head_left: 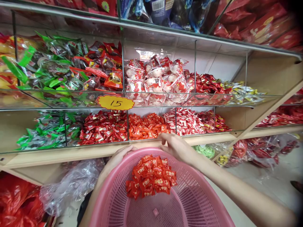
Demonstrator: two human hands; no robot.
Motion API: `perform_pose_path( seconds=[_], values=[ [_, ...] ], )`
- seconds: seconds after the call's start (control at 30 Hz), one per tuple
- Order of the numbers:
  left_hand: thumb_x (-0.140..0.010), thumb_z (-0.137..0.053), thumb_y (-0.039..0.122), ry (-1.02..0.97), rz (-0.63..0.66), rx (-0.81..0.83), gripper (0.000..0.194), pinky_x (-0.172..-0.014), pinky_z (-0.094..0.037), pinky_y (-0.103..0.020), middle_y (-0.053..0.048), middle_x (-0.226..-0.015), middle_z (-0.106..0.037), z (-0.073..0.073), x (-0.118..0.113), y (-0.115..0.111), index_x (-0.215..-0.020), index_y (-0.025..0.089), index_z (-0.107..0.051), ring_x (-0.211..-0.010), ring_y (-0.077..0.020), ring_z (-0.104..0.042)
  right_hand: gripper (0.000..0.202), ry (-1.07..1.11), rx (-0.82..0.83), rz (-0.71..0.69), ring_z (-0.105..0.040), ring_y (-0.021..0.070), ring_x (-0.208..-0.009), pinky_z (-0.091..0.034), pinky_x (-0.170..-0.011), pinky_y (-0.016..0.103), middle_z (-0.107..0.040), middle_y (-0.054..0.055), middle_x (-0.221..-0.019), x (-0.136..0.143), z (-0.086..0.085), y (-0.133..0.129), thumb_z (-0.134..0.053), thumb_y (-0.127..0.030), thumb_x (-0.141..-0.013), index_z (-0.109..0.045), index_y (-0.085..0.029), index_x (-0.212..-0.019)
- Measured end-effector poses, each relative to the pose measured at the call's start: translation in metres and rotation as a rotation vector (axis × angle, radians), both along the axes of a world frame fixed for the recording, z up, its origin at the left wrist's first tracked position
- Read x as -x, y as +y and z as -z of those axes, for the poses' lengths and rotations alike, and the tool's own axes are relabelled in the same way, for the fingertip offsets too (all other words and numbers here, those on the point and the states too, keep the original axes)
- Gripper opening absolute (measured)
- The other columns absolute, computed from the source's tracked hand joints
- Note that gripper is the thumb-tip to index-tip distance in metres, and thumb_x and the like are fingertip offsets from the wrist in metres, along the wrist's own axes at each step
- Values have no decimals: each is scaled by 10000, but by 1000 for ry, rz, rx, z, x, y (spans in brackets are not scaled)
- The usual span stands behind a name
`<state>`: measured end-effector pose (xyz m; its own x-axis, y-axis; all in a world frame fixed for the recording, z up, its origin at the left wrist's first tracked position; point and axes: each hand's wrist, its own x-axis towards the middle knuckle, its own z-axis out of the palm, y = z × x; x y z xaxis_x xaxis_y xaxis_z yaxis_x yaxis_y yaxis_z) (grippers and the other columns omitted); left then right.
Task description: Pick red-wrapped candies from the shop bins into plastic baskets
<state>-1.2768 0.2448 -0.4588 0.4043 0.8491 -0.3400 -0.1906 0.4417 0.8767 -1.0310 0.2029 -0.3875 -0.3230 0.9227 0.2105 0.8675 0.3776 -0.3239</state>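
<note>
A pink plastic basket with mesh walls is in front of me, its far rim close to the wooden shelf edge. Inside lies a heap of red-orange wrapped candies with yellow lettering. My left hand grips the basket's far left rim; its lower fingers are hidden. Over the far right rim is my right hand, fingers bent and apart, with nothing visible between them. Its fingertips are by the front edge of the bin of matching red-orange candies.
Glass dividers part several bins of wrapped sweets, including dark red candies and green-ended packets. A yellow price tag reading 15 hangs on the upper glass. Below are clear plastic bags and red bags.
</note>
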Motion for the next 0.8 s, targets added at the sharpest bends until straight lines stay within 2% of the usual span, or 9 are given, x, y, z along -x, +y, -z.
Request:
perform_pose_path(
  seconds=[0.07,0.13,0.27,0.33,0.47,0.67,0.8],
  values=[
    [-798,-601,377,11,7,-6,240,-632,-488,-225,-41,-727,-699,2,1,2,-873,153,-644,-624,-138,-642,152,-54,-29,94,-596,167,-735,-380,-615,256,-651,58,-839,14,-16,22,-524,-287,-843,-578,-187,-944],
    [-799,-597,388,28,19,-13,248,-629,-489,-223,-41,-719,-697,4,3,3,-879,158,-643,-616,-136,-638,235,-152,7,225,-619,210,-795,-393,-628,277,-664,100,-855,29,-24,43,-518,-387,-854,-602,-172,-899],
    [-804,-585,409,35,42,-18,265,-633,-491,-225,-47,-729,-702,7,5,4,-891,166,-644,-628,-142,-643,422,-254,191,382,-627,277,-932,-436,-684,312,-664,185,-977,50,-22,69,-572,-514,-790,-648,-129,-946],
    [-800,-591,406,23,38,-15,267,-645,-495,-232,-56,-765,-709,8,5,4,-899,164,-647,-658,-152,-653,475,-240,246,403,-623,285,-962,-448,-703,317,-658,196,-1016,54,-19,73,-596,-535,-757,-655,-119,-976],
    [-781,-614,404,27,1,-1,289,-652,-501,-239,-57,-785,-713,8,5,3,-930,159,-652,-667,-157,-658,495,-165,238,445,-622,281,-951,-445,-693,312,-664,171,-1023,50,-10,71,-610,-567,-716,-660,-141,-961],
    [-785,-607,412,27,23,-8,293,-575,-483,-221,-38,-702,-701,7,4,3,-927,159,-649,-574,-141,-637,316,60,197,437,-616,167,-772,-386,-614,234,-682,40,-830,42,8,70,-618,-509,-720,-628,-209,-819],
    [-792,-606,376,37,-12,25,255,-587,-487,-220,-32,-702,-707,7,3,4,-927,162,-644,-567,-133,-638,285,65,216,438,-597,166,-744,-369,-590,238,-666,39,-806,42,8,73,-649,-480,-689,-618,-207,-769]
  ],
)
